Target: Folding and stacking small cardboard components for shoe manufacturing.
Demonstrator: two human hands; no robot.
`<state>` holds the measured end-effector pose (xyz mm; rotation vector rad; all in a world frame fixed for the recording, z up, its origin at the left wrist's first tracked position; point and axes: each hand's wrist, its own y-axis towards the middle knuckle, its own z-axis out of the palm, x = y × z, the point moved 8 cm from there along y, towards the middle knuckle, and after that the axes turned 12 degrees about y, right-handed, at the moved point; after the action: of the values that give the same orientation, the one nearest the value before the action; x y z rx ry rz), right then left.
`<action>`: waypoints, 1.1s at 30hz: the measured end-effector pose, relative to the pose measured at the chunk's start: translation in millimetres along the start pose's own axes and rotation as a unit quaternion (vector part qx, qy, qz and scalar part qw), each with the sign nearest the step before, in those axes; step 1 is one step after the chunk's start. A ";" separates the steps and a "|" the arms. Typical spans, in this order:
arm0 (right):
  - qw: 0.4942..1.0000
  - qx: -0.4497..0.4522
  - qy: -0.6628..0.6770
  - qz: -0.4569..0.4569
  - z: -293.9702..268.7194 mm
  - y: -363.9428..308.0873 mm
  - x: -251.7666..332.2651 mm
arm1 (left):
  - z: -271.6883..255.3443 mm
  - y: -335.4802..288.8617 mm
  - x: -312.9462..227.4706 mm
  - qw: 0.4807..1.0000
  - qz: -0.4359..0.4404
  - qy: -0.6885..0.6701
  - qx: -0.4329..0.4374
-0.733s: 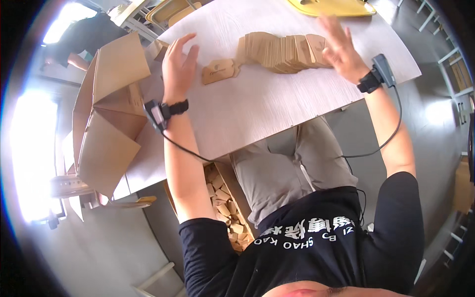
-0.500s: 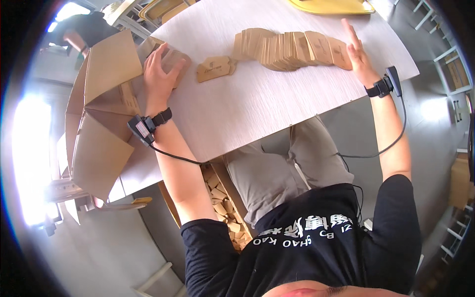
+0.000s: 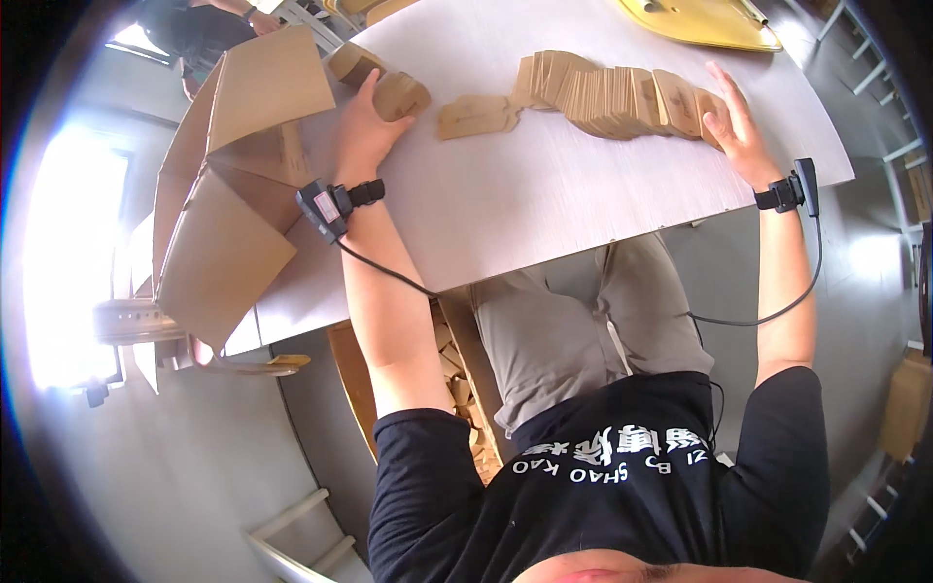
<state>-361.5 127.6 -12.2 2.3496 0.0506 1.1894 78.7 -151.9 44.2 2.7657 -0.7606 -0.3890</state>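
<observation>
A long row of brown card tags point(image 3: 617, 100) leans in a fanned line across the table. My right hand point(image 3: 743, 136) is at its right end, fingers stretched up and thumb beside the last tags. A few flat tags point(image 3: 473, 118) lie off the row's left end. Farther left, my left hand point(image 3: 367, 138) has thumb and fingers spread beside a stack of brown tags point(image 3: 401, 95); whether it touches the stack is unclear. Just behind stands another brown stack point(image 3: 356, 63).
An open cardboard box point(image 3: 228, 214) with raised flaps stands at the table's left. A yellow chair point(image 3: 705, 21) is beyond the far edge. Below the table, a box of brown pieces point(image 3: 459, 379) sits beside my legs. Another person point(image 3: 199, 34) is at the far left.
The whole view has shifted, moving the scene rightward. My left hand has drawn back from the stack, uncovering more of it. My right hand stays at the row's end.
</observation>
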 end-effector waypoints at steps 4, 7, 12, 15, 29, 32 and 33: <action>1.000 -0.014 0.016 -0.010 -3.8 1.6 -6.4 | -7.5 -1.2 12.6 0.995 -0.040 -0.064 -0.058; 0.997 -0.050 -0.002 -0.051 -8.8 6.6 7.7 | -8.5 -0.4 18.3 0.958 -0.080 -0.262 -0.079; 0.978 -0.120 0.139 -0.098 3.0 -13.5 87.8 | -35.9 -40.2 -69.3 0.866 0.035 -0.496 -0.050; 0.934 0.008 0.344 -0.093 80.1 -34.3 153.8 | -75.6 -109.4 -150.5 0.864 0.100 -0.492 -0.045; 0.753 0.038 0.652 0.075 156.7 -112.8 165.1 | -74.8 -223.8 -223.2 0.900 0.322 -0.231 -0.184; 0.749 0.051 0.649 0.119 165.1 -131.0 150.3 | -91.8 -230.0 -230.4 0.901 0.320 -0.191 -0.222; 0.719 0.058 0.681 0.128 166.8 -132.8 152.5 | -91.1 -232.0 -229.7 0.896 0.329 -0.185 -0.233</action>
<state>-115.0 212.3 -40.3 1.0289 0.2994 2.8210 24.4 177.6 102.3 1.8618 -1.4060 -0.8250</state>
